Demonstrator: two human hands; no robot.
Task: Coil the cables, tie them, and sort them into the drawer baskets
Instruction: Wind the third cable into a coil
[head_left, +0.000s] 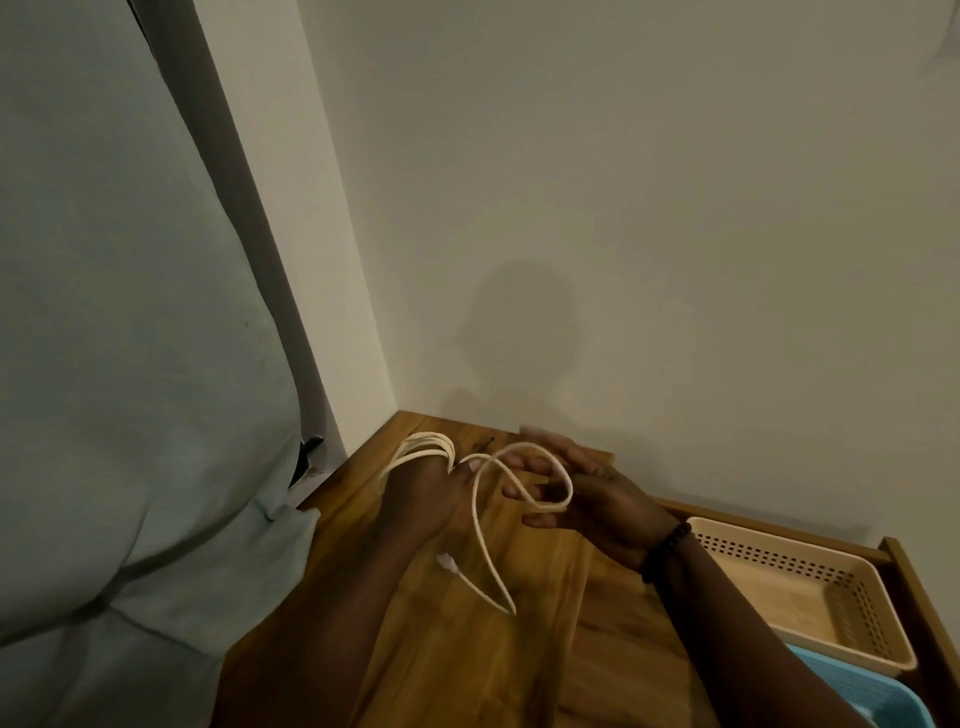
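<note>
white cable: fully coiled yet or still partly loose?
Partly loose. Several loops of the white cable sit around the left hand; a slack loop runs over the right hand, and the plug end hangs free.

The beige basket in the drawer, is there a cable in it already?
No, the beige basket shows only its bare floor, while the white cable is wound around the left hand over the wooden top.
</note>
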